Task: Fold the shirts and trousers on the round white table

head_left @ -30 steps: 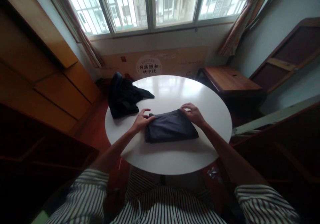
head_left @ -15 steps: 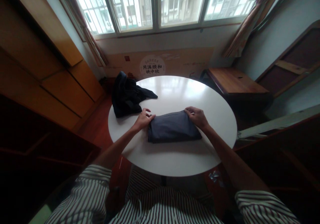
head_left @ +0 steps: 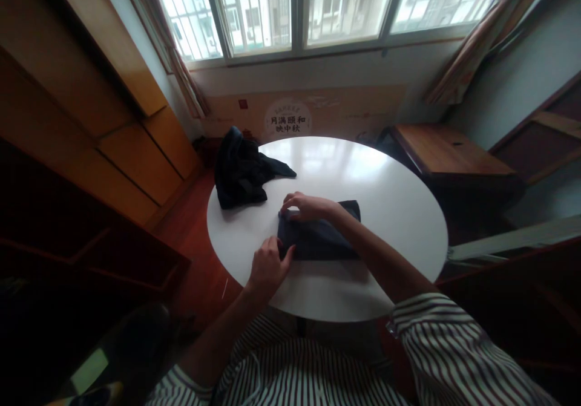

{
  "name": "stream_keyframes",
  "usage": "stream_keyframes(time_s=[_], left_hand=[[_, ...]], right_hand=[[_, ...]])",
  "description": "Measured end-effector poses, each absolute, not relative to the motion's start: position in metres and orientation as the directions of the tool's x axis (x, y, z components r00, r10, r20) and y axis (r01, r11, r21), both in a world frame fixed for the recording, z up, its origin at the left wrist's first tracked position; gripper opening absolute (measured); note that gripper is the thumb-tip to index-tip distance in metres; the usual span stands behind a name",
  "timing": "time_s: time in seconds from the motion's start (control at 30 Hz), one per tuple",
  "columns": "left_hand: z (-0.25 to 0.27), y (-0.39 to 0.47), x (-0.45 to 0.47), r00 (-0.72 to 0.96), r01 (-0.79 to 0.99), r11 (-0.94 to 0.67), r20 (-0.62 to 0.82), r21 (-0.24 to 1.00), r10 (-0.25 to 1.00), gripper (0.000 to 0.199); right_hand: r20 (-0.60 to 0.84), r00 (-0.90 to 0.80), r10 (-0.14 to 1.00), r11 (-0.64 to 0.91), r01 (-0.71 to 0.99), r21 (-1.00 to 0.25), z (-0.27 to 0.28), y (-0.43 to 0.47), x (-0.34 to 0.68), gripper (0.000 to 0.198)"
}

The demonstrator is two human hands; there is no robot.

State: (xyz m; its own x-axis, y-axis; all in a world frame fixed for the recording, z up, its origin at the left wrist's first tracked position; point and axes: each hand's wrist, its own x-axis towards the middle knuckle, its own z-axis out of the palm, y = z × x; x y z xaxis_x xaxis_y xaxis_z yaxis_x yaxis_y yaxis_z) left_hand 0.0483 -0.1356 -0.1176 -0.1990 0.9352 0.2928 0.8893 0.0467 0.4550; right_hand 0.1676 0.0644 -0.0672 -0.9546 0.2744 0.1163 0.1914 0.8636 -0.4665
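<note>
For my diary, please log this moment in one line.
left grip: at folded cloth, near-left corner; right grip: far-left corner; black clothing: on table

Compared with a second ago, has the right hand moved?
Yes, the right hand moved left across the table, to the left end of the folded cloth.

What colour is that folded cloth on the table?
The folded cloth is dark bluish grey, seen best in the head view.

The white table [head_left: 406, 206] offers passage at far right; the black garment [head_left: 240, 176] obstructs its far left.
</note>
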Motion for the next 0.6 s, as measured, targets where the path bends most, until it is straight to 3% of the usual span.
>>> stream_keyframes(time_s=[0.13, 0.3, 0.47, 0.6], left_hand=[[-0.117, -0.139, 0.049, -0.193, 0.873, 0.059, 0.232, 0.484, 0.953, 0.025], [-0.119, -0.146, 0.044, -0.186, 0.801, -0.013, 0.269, 0.599, 0.945, 0.025], [-0.124, -0.15, 0.041, -0.191, 0.755, -0.082, 0.337, 0.651, 0.922, 0.025], [-0.126, -0.15, 0.042, -0.198, 0.703, -0.109, 0.341, 0.703, 0.919, 0.023]], right_hand=[[0.17, -0.963, 0.209, 0.83, 0.082, -0.552, -0.091, 0.069, 0.155, 0.013], [0.305, -0.904, 0.298, 0.784, 0.05, -0.619, -0.107, 0.065, 0.157, 0.015], [0.268, -0.925, 0.27, 0.692, -0.008, -0.722, -0.111, 0.072, 0.165, 0.014], [0.295, -0.899, 0.325, 0.718, 0.032, -0.695, -0.114, 0.072, 0.165, 0.012]])
